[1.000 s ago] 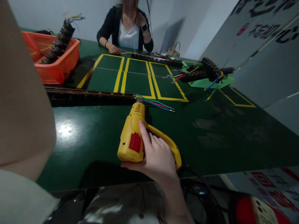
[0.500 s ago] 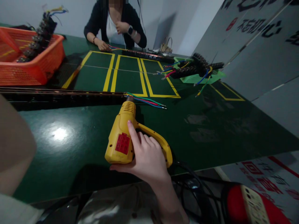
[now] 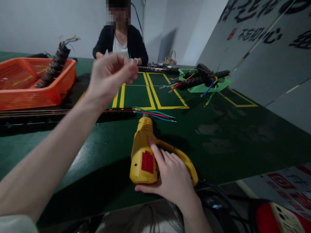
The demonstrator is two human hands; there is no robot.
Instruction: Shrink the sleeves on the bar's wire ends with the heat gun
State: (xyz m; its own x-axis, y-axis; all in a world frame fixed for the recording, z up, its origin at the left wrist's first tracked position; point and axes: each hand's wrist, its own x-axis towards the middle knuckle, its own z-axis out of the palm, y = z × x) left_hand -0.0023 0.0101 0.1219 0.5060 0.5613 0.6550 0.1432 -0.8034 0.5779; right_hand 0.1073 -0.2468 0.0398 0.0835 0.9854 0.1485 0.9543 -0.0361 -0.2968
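My right hand [image 3: 173,170] grips the body of a yellow heat gun [image 3: 143,153], which has a red label on its back. The gun's metal nozzle points at colored wires [image 3: 157,114], green, red and blue, that come out of the end of a long black strip [image 3: 116,114] on the table. My left hand [image 3: 110,77] is raised above the strip, its fingers curled and pinched together. Whatever may be between those fingertips is too small to make out.
An orange basket [image 3: 65,87] at the left holds a dark wire-wrapped bundle [image 3: 54,66]. Far right stands a green basket [image 3: 194,88] with black bundles and wire ends. A co-worker [image 3: 136,42] sits across the green table [image 3: 230,136]. A red power strip [image 3: 264,216] is at lower right.
My left hand has come up from the left edge to above the strip. The heat gun in my right hand has shifted right, its nozzle now beside the wires.
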